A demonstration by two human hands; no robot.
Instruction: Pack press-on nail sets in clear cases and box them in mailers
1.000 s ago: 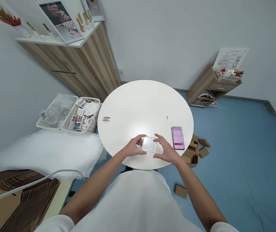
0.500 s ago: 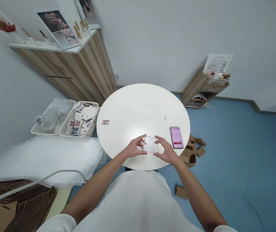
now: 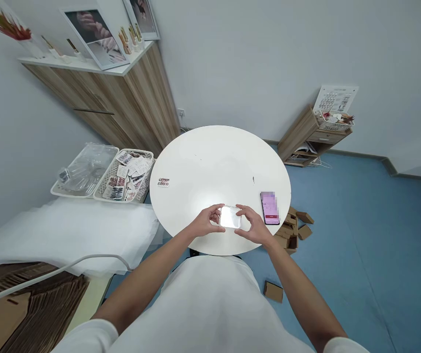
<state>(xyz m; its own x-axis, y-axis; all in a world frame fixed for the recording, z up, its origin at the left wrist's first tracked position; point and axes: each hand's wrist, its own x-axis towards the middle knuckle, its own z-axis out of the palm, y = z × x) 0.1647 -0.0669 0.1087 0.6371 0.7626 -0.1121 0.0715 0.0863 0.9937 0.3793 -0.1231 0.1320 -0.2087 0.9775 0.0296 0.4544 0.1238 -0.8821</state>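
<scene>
A small clear plastic box (image 3: 230,216) is held between both hands just above the near part of the round white table (image 3: 218,162). My left hand (image 3: 206,223) pinches its left end with thumb and fingers curled. My right hand (image 3: 252,225) grips its right end the same way. The box glints under the light, and I cannot make out anything inside it. A phone (image 3: 270,208) with a pink lit screen lies on the table just right of my right hand. A small card of nail stickers (image 3: 163,182) rests near the table's left edge.
Left of the table stand a white basket of sticker packs (image 3: 127,175) and a tray of clear plastic boxes (image 3: 84,169), on a white-covered bench. Small cardboard boxes (image 3: 295,228) lie on the blue floor at right. Wooden cabinets stand against the walls.
Both hands have closed in a little on the clear box and tilted it, so it now catches the light. The view shifted slightly.
</scene>
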